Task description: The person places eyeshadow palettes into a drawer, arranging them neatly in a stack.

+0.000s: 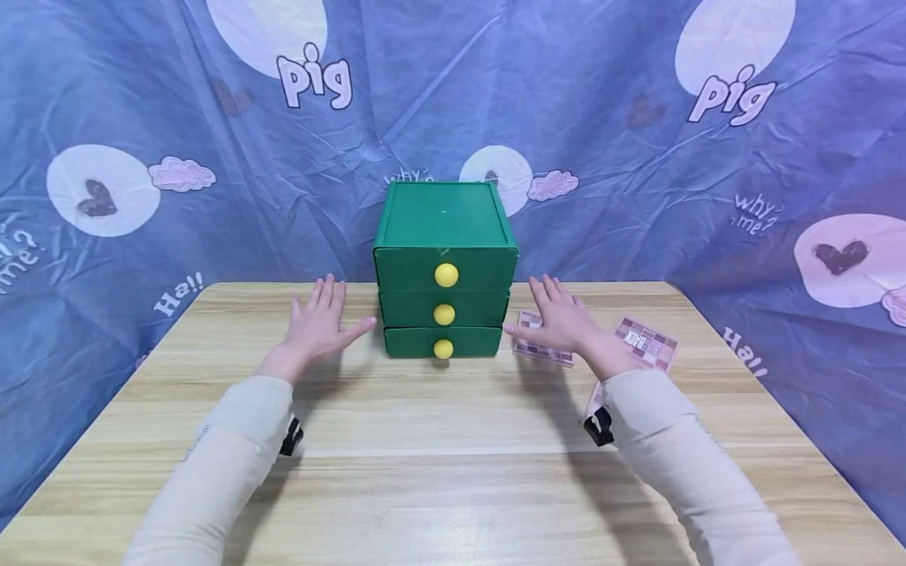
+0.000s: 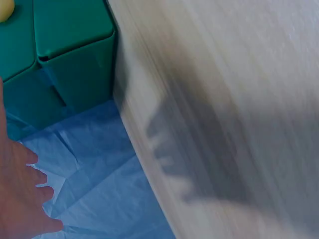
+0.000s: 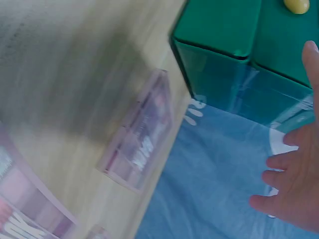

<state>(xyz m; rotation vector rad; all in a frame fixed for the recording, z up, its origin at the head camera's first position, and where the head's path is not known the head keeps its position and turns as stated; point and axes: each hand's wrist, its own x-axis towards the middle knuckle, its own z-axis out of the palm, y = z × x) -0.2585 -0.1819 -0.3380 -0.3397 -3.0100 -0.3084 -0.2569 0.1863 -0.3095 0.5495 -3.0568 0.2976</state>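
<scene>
A green drawer cabinet (image 1: 444, 216) with three drawers and round yellow knobs stands at the table's back edge, its drawers closed. My left hand (image 1: 320, 322) hovers above the table just left of it, fingers spread and holding nothing. On the other side my right hand (image 1: 559, 318) is stretched out the same way, also holding nothing. Beneath and behind it lies a pink eyeshadow palette (image 1: 527, 350), seen with its clear lid in the right wrist view. A second palette (image 1: 654, 346) lies further right, and a third pink item (image 1: 594, 399) is mostly hidden by the right forearm.
The wooden table (image 1: 439, 503) ends at the back against a blue printed cloth (image 1: 418, 86), which also hangs along both sides. Both arms cast shadows on the tabletop. A dark strap piece (image 1: 600, 427) shows at the right wrist.
</scene>
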